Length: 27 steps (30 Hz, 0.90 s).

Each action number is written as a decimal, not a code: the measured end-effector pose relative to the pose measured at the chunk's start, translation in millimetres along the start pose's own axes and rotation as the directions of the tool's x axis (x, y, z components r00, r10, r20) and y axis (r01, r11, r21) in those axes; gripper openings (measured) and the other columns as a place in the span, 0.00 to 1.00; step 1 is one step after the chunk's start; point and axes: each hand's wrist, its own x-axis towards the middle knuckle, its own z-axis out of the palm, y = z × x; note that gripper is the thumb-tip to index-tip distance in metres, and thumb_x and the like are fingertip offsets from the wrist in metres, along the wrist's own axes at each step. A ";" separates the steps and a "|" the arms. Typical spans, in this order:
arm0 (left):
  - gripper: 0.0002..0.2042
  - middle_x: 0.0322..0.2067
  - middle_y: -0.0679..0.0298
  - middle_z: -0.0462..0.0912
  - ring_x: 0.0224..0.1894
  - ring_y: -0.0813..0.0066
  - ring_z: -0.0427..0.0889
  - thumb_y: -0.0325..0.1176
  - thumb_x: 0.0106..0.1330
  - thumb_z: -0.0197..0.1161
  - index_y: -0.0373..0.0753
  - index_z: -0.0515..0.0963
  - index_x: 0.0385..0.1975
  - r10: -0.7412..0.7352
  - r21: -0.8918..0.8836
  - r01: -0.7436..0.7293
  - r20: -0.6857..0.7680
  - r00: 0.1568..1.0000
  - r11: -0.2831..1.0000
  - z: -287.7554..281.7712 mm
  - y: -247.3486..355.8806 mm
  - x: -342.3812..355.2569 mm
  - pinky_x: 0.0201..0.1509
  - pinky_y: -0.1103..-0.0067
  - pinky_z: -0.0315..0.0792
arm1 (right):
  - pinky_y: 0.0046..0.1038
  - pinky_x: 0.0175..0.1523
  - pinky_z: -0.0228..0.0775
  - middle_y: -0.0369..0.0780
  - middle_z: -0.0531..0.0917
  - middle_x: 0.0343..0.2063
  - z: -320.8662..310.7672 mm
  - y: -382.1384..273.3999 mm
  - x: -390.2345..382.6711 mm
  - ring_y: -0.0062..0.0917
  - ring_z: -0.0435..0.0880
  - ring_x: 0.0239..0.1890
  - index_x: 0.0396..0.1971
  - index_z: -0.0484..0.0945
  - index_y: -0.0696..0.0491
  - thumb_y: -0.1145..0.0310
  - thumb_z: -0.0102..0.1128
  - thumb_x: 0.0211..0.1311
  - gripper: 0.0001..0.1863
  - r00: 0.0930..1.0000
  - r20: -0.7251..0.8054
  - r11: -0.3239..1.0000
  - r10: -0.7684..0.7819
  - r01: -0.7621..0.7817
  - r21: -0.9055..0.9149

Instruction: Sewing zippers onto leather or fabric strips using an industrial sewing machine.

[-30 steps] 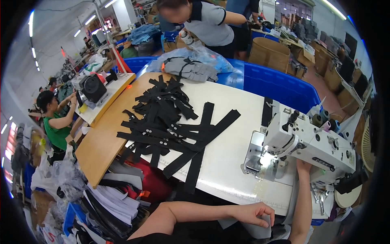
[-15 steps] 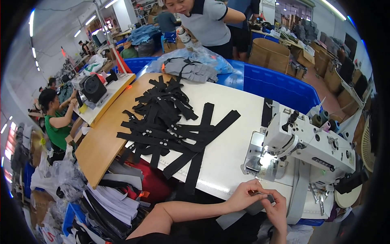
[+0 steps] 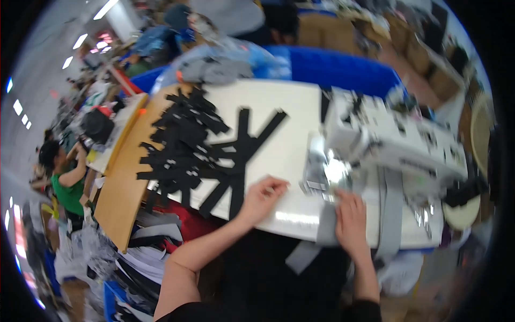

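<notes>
My right hand (image 3: 351, 220) is at the front of the sewing machine (image 3: 397, 139), its fingers closed at the right edge of a grey fabric strip (image 3: 327, 222). The strip's lower end hangs over the table's front edge. Further left, my left hand (image 3: 264, 199) hovers over the white tabletop (image 3: 292, 155), fingertips pinched together; motion blur hides whether anything small is between them. A bright light shines at the machine's needle area, just beyond my right fingertips. Black straps (image 3: 188, 139) with small metal fittings lie piled left of my left hand.
Another long grey strip (image 3: 390, 214) drapes over the table's edge at the right. Behind the table stands a blue bin (image 3: 343, 67), with a plastic bag of grey pieces (image 3: 214, 70) beside it. A wooden side board (image 3: 120, 198) adjoins at left. A person in green (image 3: 70, 182) works there.
My hands have parted: the left moved up and left off the grey strip, the right forward with it to the machine. The whole view has shifted and blurred.
</notes>
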 end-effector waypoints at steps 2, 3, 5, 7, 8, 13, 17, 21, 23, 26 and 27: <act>0.07 0.41 0.66 0.87 0.42 0.78 0.83 0.28 0.72 0.67 0.37 0.87 0.45 -0.050 -0.002 0.050 -0.048 0.998 0.999 -0.3 2.7 -6.6 0.45 0.81 0.76 | 0.47 0.66 0.64 0.45 0.78 0.63 8.3 1.7 20.6 0.46 0.73 0.64 0.40 0.77 0.59 0.76 0.60 0.62 0.08 0.998 0.018 0.997 -0.066 0.067 -0.024; 0.06 0.40 0.65 0.87 0.41 0.76 0.83 0.26 0.71 0.67 0.37 0.87 0.44 0.018 0.057 -0.016 -0.037 0.999 0.998 9.0 -0.6 -6.7 0.45 0.80 0.76 | 0.47 0.67 0.63 0.46 0.78 0.63 10.0 3.1 25.3 0.45 0.73 0.65 0.38 0.76 0.58 0.75 0.60 0.63 0.06 0.999 0.011 0.997 -0.053 0.054 -0.056; 0.06 0.37 0.63 0.86 0.41 0.69 0.82 0.22 0.67 0.67 0.37 0.86 0.40 0.184 0.200 -0.172 -0.046 0.982 0.965 21.7 -2.4 -5.9 0.47 0.78 0.77 | 0.47 0.67 0.63 0.46 0.78 0.64 14.9 4.0 32.1 0.45 0.73 0.64 0.38 0.76 0.58 0.75 0.60 0.64 0.05 0.999 0.006 0.998 -0.039 0.039 -0.045; 0.06 0.37 0.62 0.86 0.42 0.69 0.81 0.21 0.66 0.67 0.37 0.86 0.39 0.193 0.223 -0.180 -0.035 0.981 0.958 26.7 -1.8 -6.9 0.47 0.78 0.77 | 0.48 0.67 0.62 0.45 0.78 0.64 19.2 7.1 36.4 0.45 0.73 0.64 0.37 0.76 0.58 0.74 0.60 0.64 0.05 0.998 -0.016 0.998 -0.065 0.064 -0.024; 0.06 0.37 0.62 0.86 0.42 0.68 0.81 0.21 0.66 0.67 0.37 0.86 0.39 0.196 0.246 -0.181 -0.040 0.980 0.952 28.8 -3.1 -8.3 0.48 0.78 0.76 | 0.47 0.67 0.62 0.45 0.78 0.63 23.6 9.8 36.2 0.45 0.73 0.64 0.39 0.76 0.58 0.74 0.60 0.65 0.05 0.998 -0.039 0.998 -0.043 0.041 -0.042; 0.05 0.37 0.63 0.86 0.42 0.68 0.80 0.21 0.65 0.68 0.37 0.87 0.38 0.198 0.235 -0.182 -0.049 0.979 0.955 36.4 -4.9 -11.4 0.47 0.77 0.75 | 0.46 0.67 0.62 0.46 0.80 0.61 22.6 21.9 48.5 0.45 0.73 0.63 0.43 0.78 0.59 0.74 0.59 0.66 0.08 0.998 0.042 0.999 0.053 -0.053 0.012; 0.06 0.38 0.63 0.86 0.43 0.66 0.81 0.21 0.65 0.67 0.37 0.87 0.38 0.209 0.275 -0.191 -0.036 0.977 0.942 25.0 -5.4 -19.1 0.50 0.76 0.74 | 0.44 0.66 0.62 0.46 0.82 0.56 21.6 7.4 39.3 0.44 0.75 0.58 0.44 0.78 0.60 0.75 0.58 0.67 0.09 1.000 -0.014 0.998 0.021 -0.020 0.063; 0.05 0.40 0.65 0.87 0.47 0.70 0.83 0.25 0.68 0.68 0.37 0.87 0.41 0.130 0.121 -0.131 0.019 0.991 0.984 17.3 2.9 -16.6 0.50 0.78 0.75 | 0.41 0.60 0.65 0.46 0.82 0.48 5.6 -10.6 9.5 0.44 0.76 0.51 0.41 0.78 0.59 0.75 0.57 0.68 0.05 0.993 -0.087 0.975 0.080 -0.059 0.216; 0.07 0.40 0.66 0.88 0.47 0.76 0.84 0.27 0.70 0.68 0.38 0.88 0.44 0.062 -0.002 -0.062 0.057 0.996 0.998 10.2 6.0 -8.1 0.46 0.81 0.75 | 0.41 0.56 0.66 0.46 0.81 0.45 10.9 -12.0 -6.2 0.44 0.76 0.48 0.40 0.78 0.58 0.75 0.57 0.68 0.04 0.990 -0.055 0.955 0.128 -0.108 0.276; 0.07 0.40 0.65 0.88 0.43 0.78 0.84 0.27 0.70 0.68 0.38 0.88 0.45 0.058 0.105 -0.053 -0.042 0.997 0.993 -9.9 9.8 10.0 0.43 0.82 0.74 | 0.41 0.50 0.67 0.46 0.79 0.38 16.0 -12.2 -7.4 0.44 0.75 0.42 0.39 0.77 0.58 0.76 0.57 0.69 0.03 0.985 -0.046 0.941 0.167 -0.145 0.305; 0.07 0.38 0.66 0.90 0.40 0.84 0.84 0.29 0.71 0.68 0.37 0.88 0.44 0.082 0.152 -0.069 -0.084 0.993 0.986 -20.4 12.7 17.6 0.43 0.84 0.72 | 0.40 0.47 0.66 0.46 0.78 0.36 16.9 -13.5 -7.1 0.44 0.74 0.40 0.38 0.77 0.58 0.76 0.57 0.69 0.03 0.986 -0.070 0.950 0.154 -0.128 0.284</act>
